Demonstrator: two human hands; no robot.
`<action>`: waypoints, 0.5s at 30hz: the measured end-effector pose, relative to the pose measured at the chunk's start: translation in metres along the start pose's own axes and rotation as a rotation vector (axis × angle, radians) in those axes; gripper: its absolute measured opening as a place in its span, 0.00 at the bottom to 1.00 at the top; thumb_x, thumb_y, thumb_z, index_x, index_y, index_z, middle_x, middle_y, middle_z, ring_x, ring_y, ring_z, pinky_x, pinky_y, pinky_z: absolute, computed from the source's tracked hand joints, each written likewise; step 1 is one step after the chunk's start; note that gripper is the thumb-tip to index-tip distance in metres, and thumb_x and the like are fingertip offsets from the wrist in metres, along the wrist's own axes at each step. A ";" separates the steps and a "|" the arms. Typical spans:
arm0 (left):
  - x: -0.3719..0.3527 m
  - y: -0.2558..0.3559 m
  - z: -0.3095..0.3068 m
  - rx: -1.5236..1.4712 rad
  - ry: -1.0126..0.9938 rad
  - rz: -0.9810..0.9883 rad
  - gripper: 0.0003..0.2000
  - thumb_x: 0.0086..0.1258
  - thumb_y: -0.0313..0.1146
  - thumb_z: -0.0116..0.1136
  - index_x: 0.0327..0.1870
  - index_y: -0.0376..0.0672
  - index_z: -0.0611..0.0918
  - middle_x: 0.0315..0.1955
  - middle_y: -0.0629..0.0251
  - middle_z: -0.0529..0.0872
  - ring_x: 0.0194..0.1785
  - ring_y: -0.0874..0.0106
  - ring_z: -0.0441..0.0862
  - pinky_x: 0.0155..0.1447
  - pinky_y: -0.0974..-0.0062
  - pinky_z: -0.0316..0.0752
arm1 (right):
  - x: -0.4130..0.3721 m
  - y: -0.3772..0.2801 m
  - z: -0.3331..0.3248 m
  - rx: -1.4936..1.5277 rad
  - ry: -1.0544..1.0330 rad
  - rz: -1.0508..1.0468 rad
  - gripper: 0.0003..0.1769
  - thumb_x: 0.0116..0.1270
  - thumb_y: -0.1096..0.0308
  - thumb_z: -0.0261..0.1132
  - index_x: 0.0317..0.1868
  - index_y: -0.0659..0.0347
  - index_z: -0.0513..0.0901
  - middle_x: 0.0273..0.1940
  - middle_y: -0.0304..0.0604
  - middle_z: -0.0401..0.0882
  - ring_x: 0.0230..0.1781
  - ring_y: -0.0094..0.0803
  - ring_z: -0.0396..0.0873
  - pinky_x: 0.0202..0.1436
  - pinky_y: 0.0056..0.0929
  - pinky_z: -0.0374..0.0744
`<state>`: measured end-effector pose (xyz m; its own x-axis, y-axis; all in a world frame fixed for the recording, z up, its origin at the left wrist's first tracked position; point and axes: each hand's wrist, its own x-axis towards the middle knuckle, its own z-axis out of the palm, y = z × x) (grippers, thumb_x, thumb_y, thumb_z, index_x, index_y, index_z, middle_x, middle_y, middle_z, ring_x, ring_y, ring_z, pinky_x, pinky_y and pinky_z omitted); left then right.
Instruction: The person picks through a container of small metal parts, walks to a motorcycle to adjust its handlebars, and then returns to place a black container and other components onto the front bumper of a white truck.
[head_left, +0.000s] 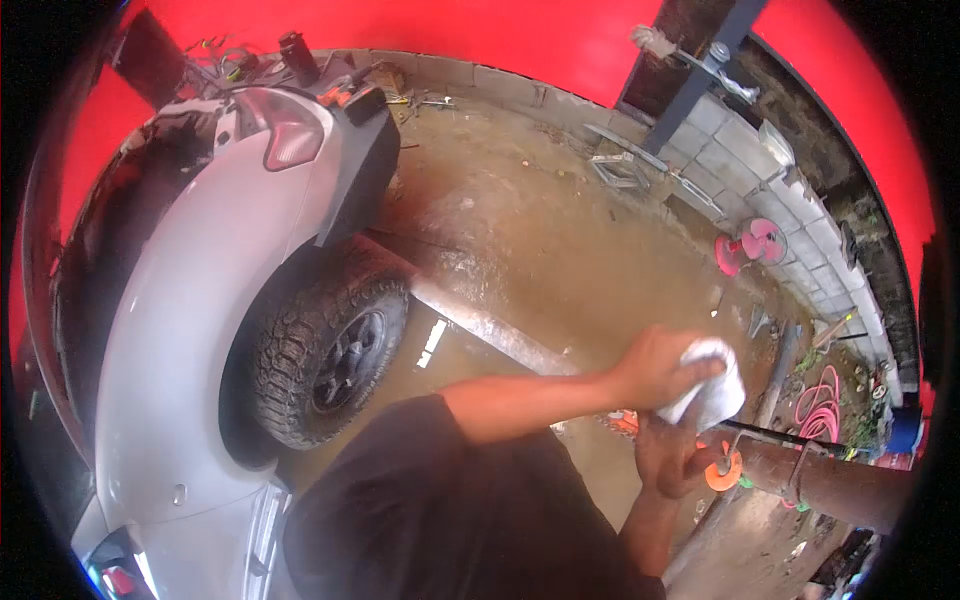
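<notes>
A crumpled white cloth [718, 385] is bunched in my left hand [650, 368], whose fingers are closed round it. My right hand [668, 455] is just below, its upper fingers against the underside of the cloth and partly hidden by it. Beside that hand an orange ring-shaped piece [723, 468] hangs at the end of a rusty pipe [840, 485]. An orange object [622, 422] shows partly behind my right wrist; its kind is hard to make out.
A silver vehicle body [180, 270] with a knobby tyre [290, 380] stands at left. A pink fan [750, 245] sits by the block wall [720, 150]. Pink hose [820, 405] lies coiled at right. A jack-like metal frame [615, 170] lies near the wall.
</notes>
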<state>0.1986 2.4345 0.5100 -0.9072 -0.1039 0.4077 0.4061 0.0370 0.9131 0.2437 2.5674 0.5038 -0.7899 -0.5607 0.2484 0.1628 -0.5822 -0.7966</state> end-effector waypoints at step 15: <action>0.006 0.024 0.192 -0.199 -0.286 -0.392 0.29 0.64 0.53 0.59 0.56 0.37 0.76 0.45 0.49 0.83 0.55 0.54 0.78 0.61 0.60 0.66 | -0.053 -0.067 -0.118 -0.385 0.322 0.215 0.43 0.69 0.39 0.52 0.74 0.57 0.50 0.71 0.56 0.56 0.69 0.55 0.62 0.70 0.52 0.63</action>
<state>0.1824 2.6256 0.5361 -0.9777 0.2046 0.0475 0.0182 -0.1428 0.9896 0.2052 2.7058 0.4793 -0.9136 -0.3995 -0.0753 0.1599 -0.1828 -0.9701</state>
